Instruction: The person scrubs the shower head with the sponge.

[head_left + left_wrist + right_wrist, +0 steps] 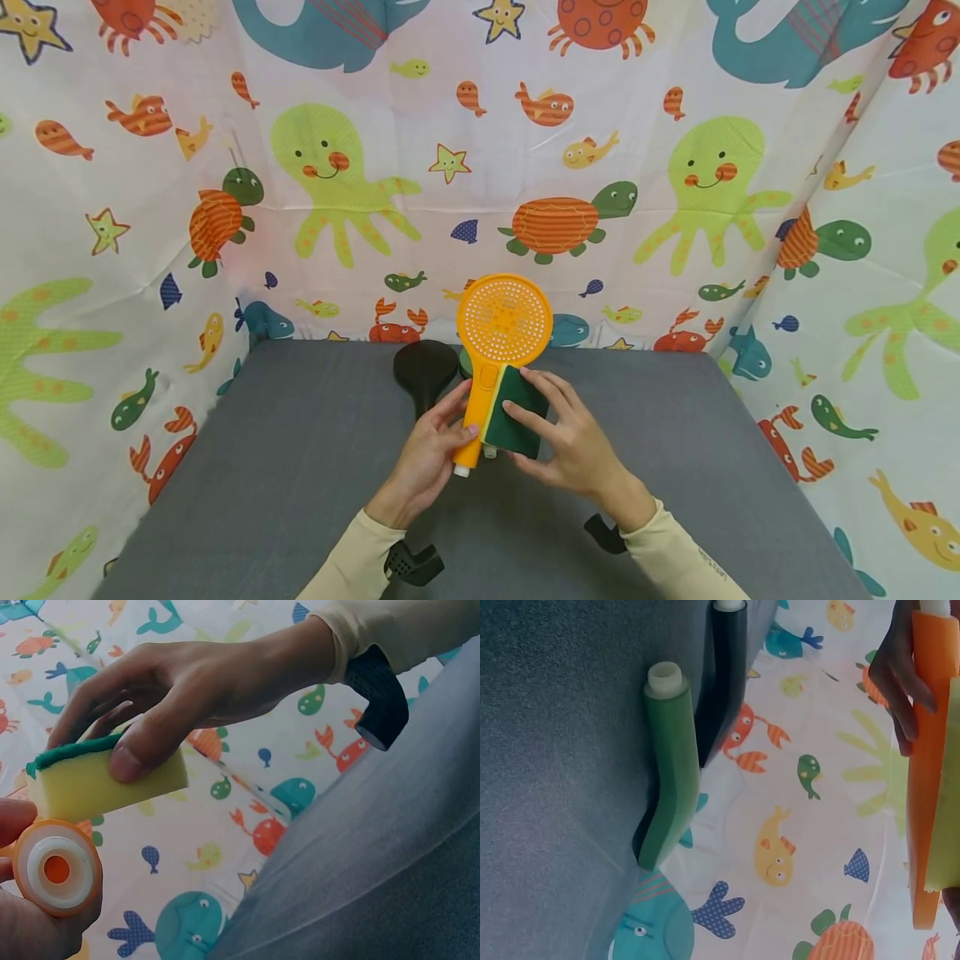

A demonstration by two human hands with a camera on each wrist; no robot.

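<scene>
My left hand (438,437) grips the handle of an orange shower head (504,321), held upright over the grey table with its perforated face toward me. My right hand (558,429) pinches a yellow sponge with a green scouring side (517,412), which lies against the handle's right side. The left wrist view shows the thumb and fingers of the right hand (202,682) clamped on the sponge (97,784), just above the handle's white-ringed end (56,868). In the right wrist view the orange handle (930,750) stands beside the sponge's edge (949,825).
A black shower head (425,371) lies on the grey table (262,467) behind my hands, and a green shower head (671,772) lies beside the black one (724,682). A sea-animal patterned cloth (337,183) walls in the back and both sides.
</scene>
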